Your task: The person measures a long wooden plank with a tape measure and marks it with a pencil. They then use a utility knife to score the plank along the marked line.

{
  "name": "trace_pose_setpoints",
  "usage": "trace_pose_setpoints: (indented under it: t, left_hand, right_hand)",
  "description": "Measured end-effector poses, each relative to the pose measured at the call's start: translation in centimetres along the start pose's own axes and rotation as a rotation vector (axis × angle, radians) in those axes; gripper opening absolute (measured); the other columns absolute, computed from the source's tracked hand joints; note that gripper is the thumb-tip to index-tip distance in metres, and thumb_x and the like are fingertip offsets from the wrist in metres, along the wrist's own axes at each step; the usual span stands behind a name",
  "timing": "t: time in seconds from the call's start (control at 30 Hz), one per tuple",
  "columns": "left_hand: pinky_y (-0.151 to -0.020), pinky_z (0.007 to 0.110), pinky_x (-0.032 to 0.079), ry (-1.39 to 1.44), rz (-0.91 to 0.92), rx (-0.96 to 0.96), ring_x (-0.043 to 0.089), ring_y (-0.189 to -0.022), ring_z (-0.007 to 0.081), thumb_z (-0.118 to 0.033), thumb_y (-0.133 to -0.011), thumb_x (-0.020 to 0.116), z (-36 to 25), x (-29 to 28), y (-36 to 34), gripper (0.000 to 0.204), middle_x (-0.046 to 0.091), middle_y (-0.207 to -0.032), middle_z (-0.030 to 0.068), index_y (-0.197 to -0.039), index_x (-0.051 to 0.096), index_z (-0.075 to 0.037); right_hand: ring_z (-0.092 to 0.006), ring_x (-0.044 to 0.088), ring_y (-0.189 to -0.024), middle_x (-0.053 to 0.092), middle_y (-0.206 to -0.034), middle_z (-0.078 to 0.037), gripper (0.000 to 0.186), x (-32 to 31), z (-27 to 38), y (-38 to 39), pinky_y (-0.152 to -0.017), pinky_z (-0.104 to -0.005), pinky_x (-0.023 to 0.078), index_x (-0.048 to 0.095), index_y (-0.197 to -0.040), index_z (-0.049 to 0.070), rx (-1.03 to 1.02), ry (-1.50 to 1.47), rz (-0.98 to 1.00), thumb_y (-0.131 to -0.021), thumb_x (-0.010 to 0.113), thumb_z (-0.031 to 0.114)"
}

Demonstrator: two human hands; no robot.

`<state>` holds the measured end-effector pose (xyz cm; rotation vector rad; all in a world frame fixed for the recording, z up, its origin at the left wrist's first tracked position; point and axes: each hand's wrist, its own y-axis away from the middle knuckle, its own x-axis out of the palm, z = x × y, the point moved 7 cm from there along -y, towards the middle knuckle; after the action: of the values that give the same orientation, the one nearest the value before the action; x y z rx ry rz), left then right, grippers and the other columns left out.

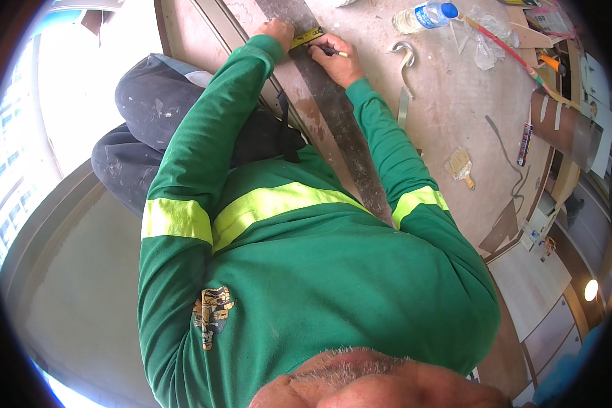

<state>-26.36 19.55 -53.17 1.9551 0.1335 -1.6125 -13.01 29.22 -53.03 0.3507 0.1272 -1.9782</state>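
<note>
Yellow tape measure (307, 37): held over dark brown strip (323, 90) by curled left hand (277, 31) | Pencil (331, 51): gripped in right hand (341, 66) | Blue-capped bottle (423, 17), paintbrush (460, 165): laid off to right

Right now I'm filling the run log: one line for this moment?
left hand: at yellow measuring tape | right hand: holding pen-like tool | tape: across dark strip

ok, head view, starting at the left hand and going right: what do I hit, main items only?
Left hand → yellow tape measure → right hand → water bottle → crumpled clear plastic → orange handle.
</note>
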Motion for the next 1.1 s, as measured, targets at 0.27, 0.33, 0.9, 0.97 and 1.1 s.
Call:
trace_pose_setpoints:
  t: [0.27,0.33,0.9,0.97,1.1]
  left_hand:
    - [-0.098,0.047,0.055,0.092,0.021,-0.029,0.07,-0.11,0.0363,-0.027,-0.092,0.072,0.2,-0.7,0.3,0.03,0.073,-0.112,0.0192,-0.106,0.074,0.0]
    - [-0.098,0.047,0.055,0.083,0.015,-0.023,0.07,-0.11,0.0362,-0.027,-0.093,0.072,0.2,-0.7,0.3,0.031,0.073,-0.112,0.0192,-0.107,0.074,0.0]
    - [-0.095,0.043,0.058,0.003,0.041,-0.033,0.073,-0.109,0.0318,-0.018,-0.095,0.062,0.0,-0.9,0.1,0.024,0.075,-0.116,0.013,-0.114,0.074,-0.008]
    - [-0.095,0.043,0.058,0.009,0.028,-0.04,0.073,-0.109,0.0315,-0.018,-0.095,0.062,0.4,-0.4,0.0,0.025,0.075,-0.116,0.0128,-0.114,0.074,-0.008]
    - [-0.096,0.043,0.058,0.003,0.079,-0.032,0.072,-0.11,0.0323,-0.017,-0.095,0.061,-0.1,-0.9,0.2,0.025,0.075,-0.116,0.0133,-0.115,0.074,-0.008]
  right_hand:
    - [-0.0085,0.066,-0.081,0.076,-0.089,-0.005,0.02,0.1,0.1,0.0,-0.078,-0.0284,0.055,0.074,-0.102,0.003,-0.004,-0.02,-0.001,-0.087,0.077,0.015]
    - [-0.0085,0.066,-0.081,0.076,-0.089,-0.005,0.019,0.0,-0.1,0.0,-0.078,-0.0284,0.055,0.074,-0.102,0.003,0.001,-0.028,0.002,-0.087,0.077,0.015]
    - [-0.0125,0.069,-0.08,0.076,-0.088,-0.007,0.019,-0.1,-0.6,-0.1,-0.079,-0.0304,0.056,0.073,-0.1,0.003,0.025,0.107,0.029,-0.087,0.074,0.017]
    - [-0.0124,0.069,-0.08,0.076,-0.088,-0.007,0.019,0.1,-0.5,-0.4,-0.079,-0.0306,0.056,0.073,-0.1,0.003,0.004,0.079,0.022,-0.087,0.074,0.017]
    - [-0.0125,0.069,-0.08,0.076,-0.088,-0.007,0.018,0.0,-0.4,-0.3,-0.079,-0.0305,0.056,0.073,-0.099,0.003,0.001,0.023,-0.014,-0.088,0.074,0.017]
